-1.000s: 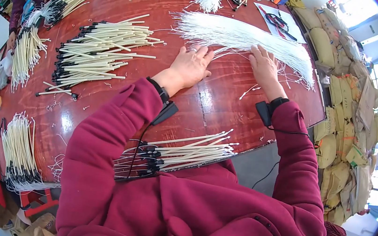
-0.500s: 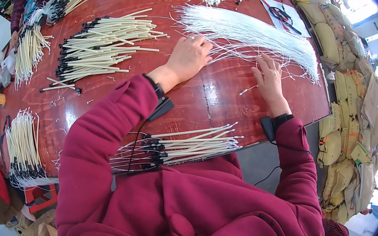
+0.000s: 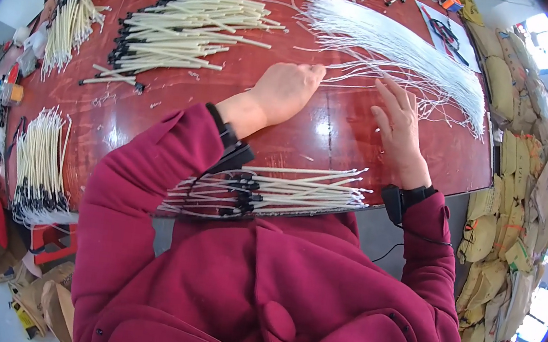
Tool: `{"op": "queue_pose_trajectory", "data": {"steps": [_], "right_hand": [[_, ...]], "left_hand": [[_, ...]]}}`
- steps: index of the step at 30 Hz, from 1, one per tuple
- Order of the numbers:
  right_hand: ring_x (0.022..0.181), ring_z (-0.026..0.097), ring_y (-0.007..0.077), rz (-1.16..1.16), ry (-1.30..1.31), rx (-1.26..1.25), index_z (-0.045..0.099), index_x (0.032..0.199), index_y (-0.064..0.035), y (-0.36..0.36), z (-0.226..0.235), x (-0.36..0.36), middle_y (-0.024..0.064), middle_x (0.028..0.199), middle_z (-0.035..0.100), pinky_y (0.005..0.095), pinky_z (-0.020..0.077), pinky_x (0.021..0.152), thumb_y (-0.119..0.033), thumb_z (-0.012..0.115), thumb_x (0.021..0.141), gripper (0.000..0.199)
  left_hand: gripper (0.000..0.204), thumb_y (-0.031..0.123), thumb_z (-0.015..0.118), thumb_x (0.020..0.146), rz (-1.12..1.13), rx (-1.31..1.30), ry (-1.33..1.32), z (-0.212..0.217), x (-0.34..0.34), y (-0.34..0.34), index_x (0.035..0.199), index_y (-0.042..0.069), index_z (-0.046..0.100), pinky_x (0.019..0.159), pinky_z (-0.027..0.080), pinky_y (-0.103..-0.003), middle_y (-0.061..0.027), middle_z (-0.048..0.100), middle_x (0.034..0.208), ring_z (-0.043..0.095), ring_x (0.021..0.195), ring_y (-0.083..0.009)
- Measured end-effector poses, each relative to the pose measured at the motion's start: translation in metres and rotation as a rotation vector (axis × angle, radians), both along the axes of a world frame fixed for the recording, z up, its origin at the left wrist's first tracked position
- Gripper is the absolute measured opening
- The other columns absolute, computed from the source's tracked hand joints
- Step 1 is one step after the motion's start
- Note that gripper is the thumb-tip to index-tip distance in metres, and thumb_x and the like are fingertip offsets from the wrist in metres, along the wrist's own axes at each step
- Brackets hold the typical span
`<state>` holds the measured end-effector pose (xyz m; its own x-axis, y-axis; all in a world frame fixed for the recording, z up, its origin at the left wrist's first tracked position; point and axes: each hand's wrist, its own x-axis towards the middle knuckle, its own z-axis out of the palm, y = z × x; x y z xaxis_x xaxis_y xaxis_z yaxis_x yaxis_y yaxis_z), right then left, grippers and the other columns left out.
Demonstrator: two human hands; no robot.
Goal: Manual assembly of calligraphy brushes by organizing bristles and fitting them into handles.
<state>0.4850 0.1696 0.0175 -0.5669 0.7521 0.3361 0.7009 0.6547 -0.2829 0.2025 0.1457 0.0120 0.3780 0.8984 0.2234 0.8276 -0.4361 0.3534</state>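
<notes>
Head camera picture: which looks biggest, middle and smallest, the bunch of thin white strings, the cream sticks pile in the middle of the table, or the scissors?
1. Bunch of thin white strings, the widest spread.
2. Cream sticks pile, nearly as big, so these two are close.
3. Scissors, far smaller, though they lie farther off near the bending rim.

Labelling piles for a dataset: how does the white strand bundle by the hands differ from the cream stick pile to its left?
The white strand bundle is thin, limp and fanned out; the cream stick pile is thicker, stiff and straight. The sticks carry black ends; the strands show none. The left hand touches the strands, not the sticks. Both lie on the red table.
</notes>
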Motion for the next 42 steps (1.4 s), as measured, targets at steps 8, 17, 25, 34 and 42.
{"op": "queue_pose_trajectory", "data": {"steps": [8, 17, 25, 34, 42], "right_hand": [[0.132, 0.046, 0.0365, 0.223, -0.098, -0.088, 0.054, 0.145, -0.0055, -0.036, -0.008, -0.041, 0.0118, 0.155, 0.047, 0.0477, 0.0356, 0.113, -0.028, 0.068, 0.091, 0.060], [0.131, 0.047, 0.0343, 0.294, -0.234, -0.117, 0.056, 0.142, -0.0029, -0.031, -0.004, -0.047, 0.0101, 0.152, 0.050, 0.0462, 0.0354, 0.113, -0.030, 0.067, 0.090, 0.060], [0.126, 0.052, 0.0336, 0.280, -0.124, -0.185, 0.064, 0.134, -0.0010, -0.040, -0.006, -0.049, 0.0122, 0.144, 0.058, 0.0444, 0.0390, 0.110, -0.021, 0.066, 0.091, 0.047], [0.120, 0.054, 0.0350, 0.328, -0.070, -0.204, 0.070, 0.125, -0.0014, -0.051, -0.002, -0.059, 0.0149, 0.139, 0.062, 0.0450, 0.0415, 0.107, -0.018, 0.067, 0.089, 0.039], [0.122, 0.052, 0.0335, 0.306, -0.032, -0.263, 0.070, 0.125, -0.0008, -0.051, -0.003, -0.059, 0.0146, 0.139, 0.061, 0.0430, 0.0405, 0.108, -0.019, 0.062, 0.093, 0.038]], "left_hand": [[0.007, 0.007, 0.053, 0.094, 0.008, -0.027, 0.058, -0.016, -0.045, -0.068, 0.099, 0.004, 0.054, 0.068, 0.055, -0.046, -0.0148, 0.066, 0.086, 0.069, 0.082, -0.0351], [0.007, 0.010, 0.061, 0.091, -0.034, 0.032, -0.128, -0.019, -0.083, -0.091, 0.092, 0.003, 0.061, 0.069, 0.054, -0.042, -0.0132, 0.066, 0.081, 0.066, 0.075, -0.0338], [0.011, 0.013, 0.068, 0.091, 0.514, -0.408, -0.937, -0.013, -0.128, -0.128, 0.092, 0.002, 0.067, 0.058, 0.050, -0.042, -0.0165, 0.067, 0.075, 0.064, 0.062, -0.0344], [0.014, 0.016, 0.071, 0.090, 0.618, -0.129, -0.265, -0.018, -0.149, -0.138, 0.094, 0.004, 0.066, 0.060, 0.052, -0.042, -0.0152, 0.067, 0.074, 0.068, 0.067, -0.0346], [0.016, 0.014, 0.068, 0.091, 0.785, 0.158, 0.199, -0.011, -0.250, -0.127, 0.105, 0.009, 0.064, 0.076, 0.055, -0.045, -0.0102, 0.064, 0.104, 0.068, 0.091, -0.0326]]}}
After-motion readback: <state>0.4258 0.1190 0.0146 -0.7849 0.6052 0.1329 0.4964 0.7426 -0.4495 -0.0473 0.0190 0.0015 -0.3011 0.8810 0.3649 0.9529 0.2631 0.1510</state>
